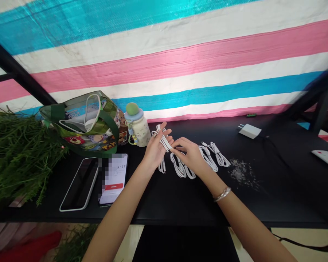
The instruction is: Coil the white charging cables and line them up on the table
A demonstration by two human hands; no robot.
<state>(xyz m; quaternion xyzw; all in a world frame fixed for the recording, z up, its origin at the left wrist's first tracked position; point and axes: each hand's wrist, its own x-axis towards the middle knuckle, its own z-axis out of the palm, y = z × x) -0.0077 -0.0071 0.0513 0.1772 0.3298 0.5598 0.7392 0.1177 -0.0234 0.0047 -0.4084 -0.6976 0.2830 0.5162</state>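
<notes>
My left hand [155, 151] holds a coiled white cable [164, 140] looped over its fingers, with one end dangling toward the table. My right hand [188, 154] reaches across, and its fingertips pinch the same coil. Just below and right of my hands lie several more bundled white cables [180, 167] on the black table [276, 189]. Another bundle [217, 154] sits further right, with its connector ends visible. A thin silver bangle [222, 194] circles my right wrist.
Left of my hands are a white-cased phone [79, 183], a second phone [113, 178] with a pixelated screen, a cartoon-print bag [82, 123] and a bottle [136, 125]. Green foliage [16, 156] lies far left; a white charger [250, 131] and scattered specks [243, 173] lie right.
</notes>
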